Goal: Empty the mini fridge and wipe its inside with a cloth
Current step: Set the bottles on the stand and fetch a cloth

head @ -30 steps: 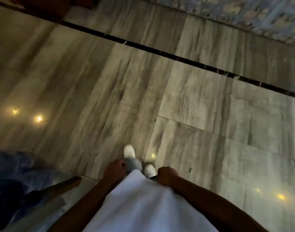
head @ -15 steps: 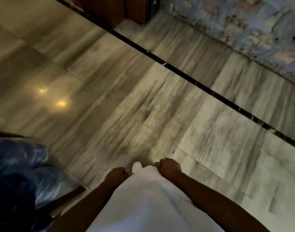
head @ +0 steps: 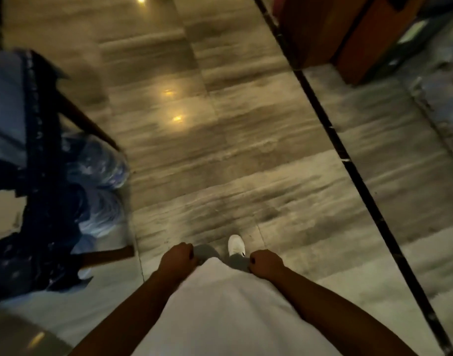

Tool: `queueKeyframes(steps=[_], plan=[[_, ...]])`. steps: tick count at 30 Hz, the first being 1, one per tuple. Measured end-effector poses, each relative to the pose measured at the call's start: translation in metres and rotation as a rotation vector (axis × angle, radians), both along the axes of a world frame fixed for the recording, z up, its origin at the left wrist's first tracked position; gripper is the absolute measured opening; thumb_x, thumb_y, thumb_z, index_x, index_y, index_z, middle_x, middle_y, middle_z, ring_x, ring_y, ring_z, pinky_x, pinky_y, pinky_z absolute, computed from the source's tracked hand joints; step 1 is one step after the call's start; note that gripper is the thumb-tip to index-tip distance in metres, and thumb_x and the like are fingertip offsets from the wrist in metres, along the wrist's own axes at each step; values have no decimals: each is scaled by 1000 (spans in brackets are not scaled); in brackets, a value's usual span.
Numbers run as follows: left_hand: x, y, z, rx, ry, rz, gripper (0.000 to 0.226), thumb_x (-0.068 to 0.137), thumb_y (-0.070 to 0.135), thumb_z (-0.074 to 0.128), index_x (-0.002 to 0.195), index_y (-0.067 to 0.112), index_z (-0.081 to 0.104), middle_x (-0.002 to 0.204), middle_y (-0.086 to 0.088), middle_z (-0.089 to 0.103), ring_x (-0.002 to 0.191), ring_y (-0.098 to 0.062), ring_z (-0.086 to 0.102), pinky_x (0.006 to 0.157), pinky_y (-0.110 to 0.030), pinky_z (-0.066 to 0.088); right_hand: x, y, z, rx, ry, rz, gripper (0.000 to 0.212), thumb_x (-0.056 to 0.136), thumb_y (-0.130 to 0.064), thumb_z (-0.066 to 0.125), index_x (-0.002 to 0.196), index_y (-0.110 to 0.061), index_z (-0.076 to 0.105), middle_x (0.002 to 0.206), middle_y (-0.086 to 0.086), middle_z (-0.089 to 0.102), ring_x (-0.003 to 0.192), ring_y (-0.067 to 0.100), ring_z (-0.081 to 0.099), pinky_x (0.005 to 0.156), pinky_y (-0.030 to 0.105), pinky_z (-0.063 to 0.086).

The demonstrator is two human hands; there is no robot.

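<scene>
Grey streaked floor tiles (head: 246, 163) fill the scene, glossy, with warm light spots reflected at centre and at the far edge. One thin dark strip (head: 348, 160) runs across the tiles from far centre to the near right. Beyond it, at the far right, stands brown wooden furniture (head: 348, 34); what it holds cannot be told. No fridge can be identified.

At the left, clear plastic bags (head: 102, 176) lie bunched on the floor beside dark blue fabric (head: 40, 201) and a brown wooden leg (head: 91, 124).

Near centre, a white garment (head: 220, 317) covers the person's front. Both bare forearms reach down along it. The left hand (head: 177, 258) is clenched at the garment's left side, near the hem. The right hand (head: 265, 263) is clenched at the right side, fingers curled under. Whether either fist grips the garment or a cloth cannot be told. One white shoe (head: 236, 245) shows on the tiles between the hands, just beyond the hem.

The picture is dim and motion-blurred.
</scene>
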State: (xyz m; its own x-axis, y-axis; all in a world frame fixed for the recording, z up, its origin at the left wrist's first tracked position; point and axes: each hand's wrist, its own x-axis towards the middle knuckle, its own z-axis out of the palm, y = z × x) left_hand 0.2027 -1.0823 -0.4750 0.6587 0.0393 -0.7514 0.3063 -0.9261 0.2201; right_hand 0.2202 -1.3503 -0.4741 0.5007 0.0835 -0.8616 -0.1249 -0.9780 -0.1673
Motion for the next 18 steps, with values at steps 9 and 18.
queueKeyframes(steps=[9, 18], plan=[[-17, 40, -13, 35, 13, 407, 24, 95, 42, 54, 81, 23, 47, 91, -2, 57, 92, -22, 60, 71, -27, 34, 98, 63, -10, -16, 91, 418, 32, 90, -37, 59, 113, -17, 70, 121, 7, 68, 110, 25, 63, 88, 32, 51], [29, 101, -15, -92, 128, 575, 41, 93, 59, 49, 72, 24, 43, 90, -4, 58, 95, -24, 62, 75, -30, 41, 188, 179, 5, -22, -49, 813, 39, 89, -45, 51, 117, -21, 63, 126, 8, 64, 116, 29, 61, 92, 35, 49]])
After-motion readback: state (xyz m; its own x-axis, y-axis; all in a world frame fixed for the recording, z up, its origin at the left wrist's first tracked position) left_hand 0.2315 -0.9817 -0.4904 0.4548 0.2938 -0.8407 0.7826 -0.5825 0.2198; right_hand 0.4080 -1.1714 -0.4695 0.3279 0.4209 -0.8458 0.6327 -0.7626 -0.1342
